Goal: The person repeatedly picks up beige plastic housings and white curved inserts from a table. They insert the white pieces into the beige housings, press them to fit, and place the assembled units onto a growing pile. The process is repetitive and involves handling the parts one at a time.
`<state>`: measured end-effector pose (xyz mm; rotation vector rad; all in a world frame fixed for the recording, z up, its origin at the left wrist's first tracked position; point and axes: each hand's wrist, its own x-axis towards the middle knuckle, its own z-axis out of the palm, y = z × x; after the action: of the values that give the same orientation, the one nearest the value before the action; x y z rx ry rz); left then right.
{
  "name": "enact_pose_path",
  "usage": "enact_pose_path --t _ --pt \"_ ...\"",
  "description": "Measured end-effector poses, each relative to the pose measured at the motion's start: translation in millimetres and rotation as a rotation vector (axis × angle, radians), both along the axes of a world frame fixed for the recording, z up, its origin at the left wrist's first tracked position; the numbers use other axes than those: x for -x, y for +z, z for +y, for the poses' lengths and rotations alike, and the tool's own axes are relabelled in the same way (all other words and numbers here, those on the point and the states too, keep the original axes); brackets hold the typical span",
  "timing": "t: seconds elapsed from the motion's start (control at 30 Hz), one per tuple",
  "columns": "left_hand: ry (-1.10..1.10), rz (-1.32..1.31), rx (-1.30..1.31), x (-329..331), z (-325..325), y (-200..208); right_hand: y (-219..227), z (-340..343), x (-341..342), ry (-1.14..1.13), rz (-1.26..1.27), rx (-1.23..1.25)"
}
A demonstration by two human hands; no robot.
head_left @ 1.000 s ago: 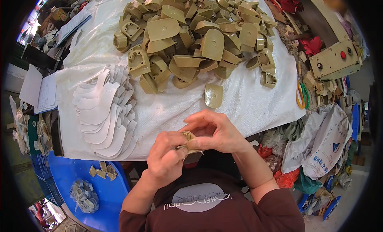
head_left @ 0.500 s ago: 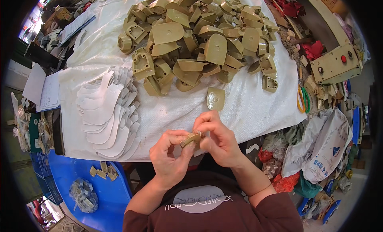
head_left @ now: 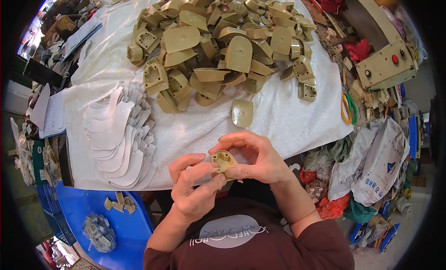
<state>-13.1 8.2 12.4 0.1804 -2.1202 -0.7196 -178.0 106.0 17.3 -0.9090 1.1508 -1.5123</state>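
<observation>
Between my two hands is a khaki plastic shoe heel (head_left: pixel 225 160), its hollow, holed side turned up. My left hand (head_left: pixel 196 184) is closed on its left edge, fingertips at the rim and in the hollow. My right hand (head_left: pixel 254 159) grips the other side, thumb along the near edge and fingers arched over behind. A thin pale sliver shows under the right thumb; I cannot make out what it is. Just beyond the hands a single heel (head_left: pixel 242 113) lies on the white woven sheet (head_left: pixel 186 130). Farther off rises a big pile of similar heels (head_left: pixel 182 39).
Left on the sheet is a fanned stack of white cut pieces (head_left: pixel 111 140). A blue stool (head_left: pixel 83 200) below holds a bagged bundle (head_left: pixel 98 233) and small khaki bits (head_left: pixel 120 202). Rubber bands (head_left: pixel 347 110) and a control box (head_left: pixel 389 68) are at right, above plastic bags (head_left: pixel 378 163).
The heel has been turned so its hollow side faces up. My right hand has opened wider around it, and my left fingers have shifted along its edge. The view has moved slightly.
</observation>
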Motion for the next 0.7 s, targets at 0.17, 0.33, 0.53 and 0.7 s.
enact_pose_path --t 0.17,0.33,0.53,0.7 --pt "-0.178 0.026 -0.487 3.4 -6.1 -1.2 4.7 -2.2 7.3 -0.092 0.537 0.254" --pt "-0.429 -0.128 -1.25 3.8 4.0 2.1 -8.7 -7.4 -14.1 -0.116 0.431 0.387" --pt "-0.308 -0.134 -1.142 5.7 15.5 -5.2 -11.8 -10.2 -28.0 -0.285 0.638 0.349" --pt "-0.381 -0.053 -1.143 15.1 23.2 8.0 -3.8 -22.2 -14.4 0.112 -0.012 0.167"
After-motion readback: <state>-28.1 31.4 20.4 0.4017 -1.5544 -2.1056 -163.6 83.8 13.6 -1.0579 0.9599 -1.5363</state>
